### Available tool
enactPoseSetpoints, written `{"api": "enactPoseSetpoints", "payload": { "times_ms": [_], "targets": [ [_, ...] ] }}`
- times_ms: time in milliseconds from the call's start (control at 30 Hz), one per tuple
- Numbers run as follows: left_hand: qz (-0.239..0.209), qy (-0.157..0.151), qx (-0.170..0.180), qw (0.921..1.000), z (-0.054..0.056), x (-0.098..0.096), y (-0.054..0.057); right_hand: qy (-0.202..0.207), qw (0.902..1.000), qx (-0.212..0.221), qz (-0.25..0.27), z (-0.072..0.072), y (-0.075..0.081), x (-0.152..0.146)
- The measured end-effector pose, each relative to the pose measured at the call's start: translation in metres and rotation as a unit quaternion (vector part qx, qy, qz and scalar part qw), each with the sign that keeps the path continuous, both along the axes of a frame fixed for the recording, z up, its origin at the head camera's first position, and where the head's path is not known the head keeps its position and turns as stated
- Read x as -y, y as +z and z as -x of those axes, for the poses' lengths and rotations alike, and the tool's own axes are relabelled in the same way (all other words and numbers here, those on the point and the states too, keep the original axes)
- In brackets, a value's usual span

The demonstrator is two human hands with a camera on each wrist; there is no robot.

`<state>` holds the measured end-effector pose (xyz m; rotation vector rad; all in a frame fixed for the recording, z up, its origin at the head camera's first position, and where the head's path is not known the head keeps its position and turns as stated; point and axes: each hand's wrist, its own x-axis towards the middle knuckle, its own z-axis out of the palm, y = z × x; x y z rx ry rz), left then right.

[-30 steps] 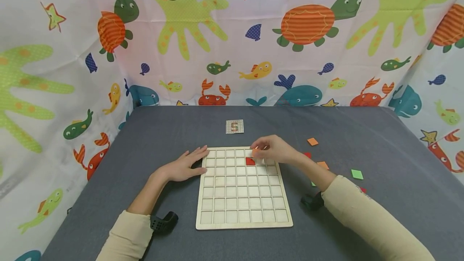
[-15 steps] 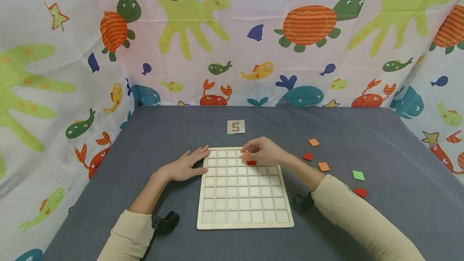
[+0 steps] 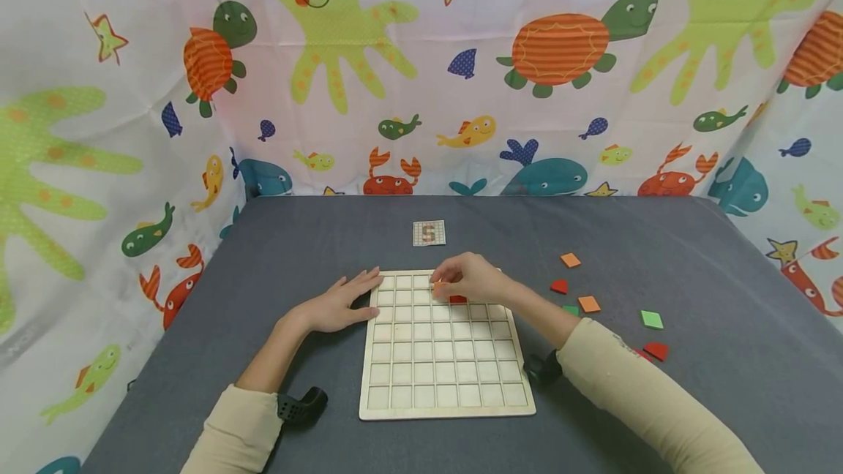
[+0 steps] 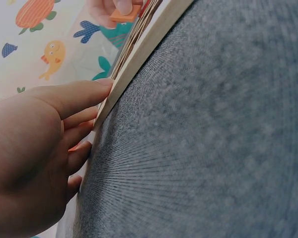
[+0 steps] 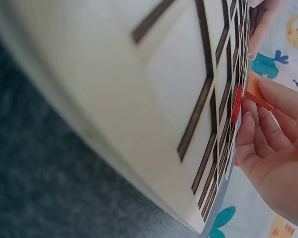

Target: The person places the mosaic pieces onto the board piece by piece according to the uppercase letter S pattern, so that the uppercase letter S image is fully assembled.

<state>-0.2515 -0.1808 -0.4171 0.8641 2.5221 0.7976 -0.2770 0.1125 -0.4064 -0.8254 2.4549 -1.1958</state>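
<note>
A pale wooden grid board (image 3: 421,353) lies on the dark cloth. My left hand (image 3: 339,304) rests at its upper left edge, fingers straight, and in the left wrist view the thumb touches the board's rim (image 4: 139,62). My right hand (image 3: 476,280) is over the board's top rows and pinches an orange square tile (image 5: 257,89) between thumb and fingers. In the right wrist view that tile is tilted, one edge close to the grid. A red tile (image 3: 457,299) sits in a cell just right of it, partly hidden under my right hand.
Right of the board lie loose orange tiles (image 3: 589,304), red pieces (image 3: 655,351) and a light green tile (image 3: 651,320). A small card (image 3: 429,233) with a gridded S pattern lies behind the board. A printed curtain (image 3: 421,72) closes off the back and sides.
My right hand has moved left along the board's top with the orange tile, from the red tile's right side to its left. My left hand stays at the edge.
</note>
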Motion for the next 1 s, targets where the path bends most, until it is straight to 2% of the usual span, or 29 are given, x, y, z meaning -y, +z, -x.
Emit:
{"api": "enactPoseSetpoints", "payload": {
  "times_ms": [433, 833, 1000],
  "targets": [
    [0.003, 0.001, -0.003, 1.0000, -0.0005, -0.0004, -0.0009, 0.006, 0.9996, -0.023, -0.017, 0.0000, 0.0007, 0.0056],
    [0.006, 0.003, -0.006, 1.0000, -0.0003, -0.0008, -0.0014, 0.005, 0.9996, -0.007, -0.026, -0.0004, 0.0009, 0.0056],
    [0.002, 0.005, -0.006, 1.0000, -0.0001, -0.0002, -0.0023, 0.011, 0.9991, -0.017, -0.037, 0.0004, -0.0003, 0.0052]
  ]
}}
